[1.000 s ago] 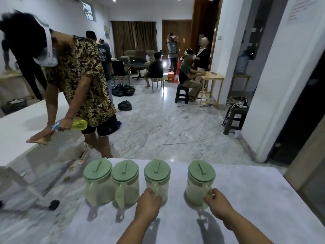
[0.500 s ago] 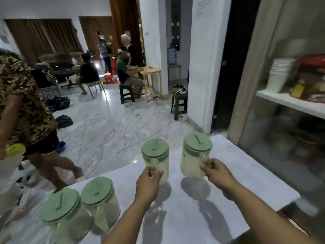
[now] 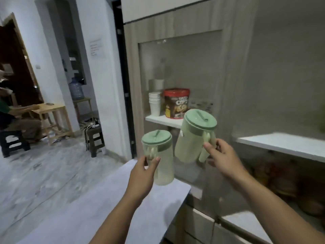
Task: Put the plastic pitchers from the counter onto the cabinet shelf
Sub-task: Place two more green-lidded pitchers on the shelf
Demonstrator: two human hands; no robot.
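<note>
I hold two pale green plastic pitchers with darker green lids, both lifted off the counter (image 3: pixel 98 206). My left hand (image 3: pixel 142 171) grips the handle of the left pitcher (image 3: pixel 161 162), which is upright above the counter's far corner. My right hand (image 3: pixel 223 157) grips the handle of the right pitcher (image 3: pixel 193 140), which is higher and tilted to the right, in front of the open cabinet. Right behind it is the edge of the white cabinet shelf (image 3: pixel 163 119). The other pitchers are out of view.
On that shelf stand a stack of white paper cups (image 3: pixel 154 104) and a red-lidded cereal tub (image 3: pixel 176 103). A second white shelf (image 3: pixel 281 143) lies to the right. To the left are marble floor, a dark stool (image 3: pixel 95 138), a wooden table (image 3: pixel 51 113) and a seated person.
Both pitchers have left the counter and risen toward the cabinet. My view has swung right, so the two remaining pitchers and the standing person have dropped out of sight.
</note>
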